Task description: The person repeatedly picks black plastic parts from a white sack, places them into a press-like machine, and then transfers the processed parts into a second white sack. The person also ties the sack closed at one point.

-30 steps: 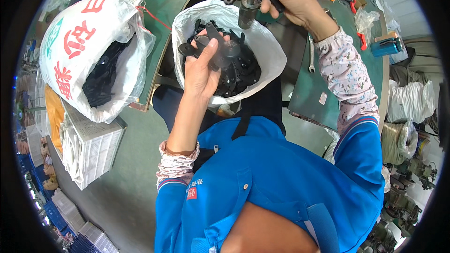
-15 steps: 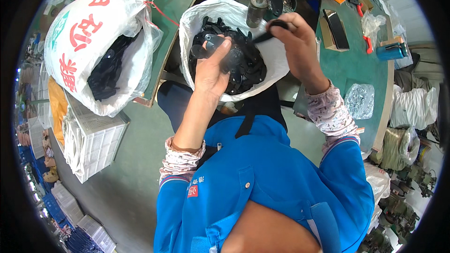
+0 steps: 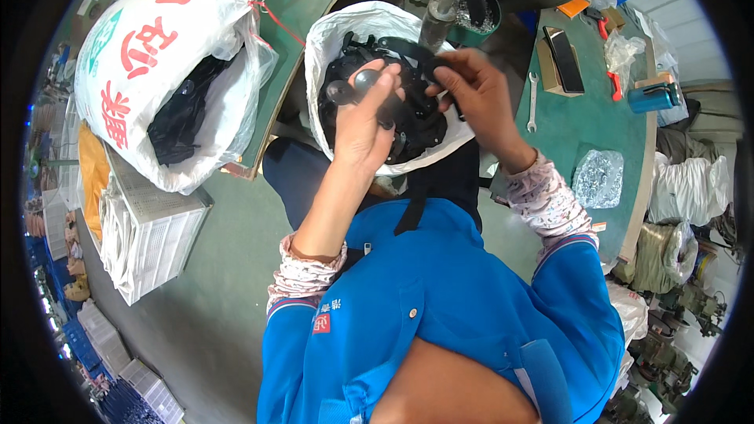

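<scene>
My left hand [image 3: 363, 127] is closed around several dark, smooth plastic pieces with rounded ends [image 3: 367, 82], palm up over an open white sack [image 3: 320, 39]. Loose black plastic parts [image 3: 420, 137] fill the sack. To the right, my right hand [image 3: 477, 94] pinches a black plastic part [image 3: 433, 71] near the sack's far right rim, its fingers bent; part of the piece is hidden behind them. Just beyond, an upright grey cylinder [image 3: 437, 20] carries blurred black arms at its top.
A white woven bag [image 3: 118, 47] of black parts lies at left, above a white plastic crate [image 3: 169, 239]. A green bowl [image 3: 491, 25] holds small bits. On the right bench are a wrench [image 3: 533, 102], a phone [image 3: 563, 59], a blue cylinder [image 3: 652, 97] and a clear plastic bag [image 3: 598, 179].
My right hand has come down and left with its black part, closer to my left hand. The black arms on the cylinder have turned. The wrench now shows.
</scene>
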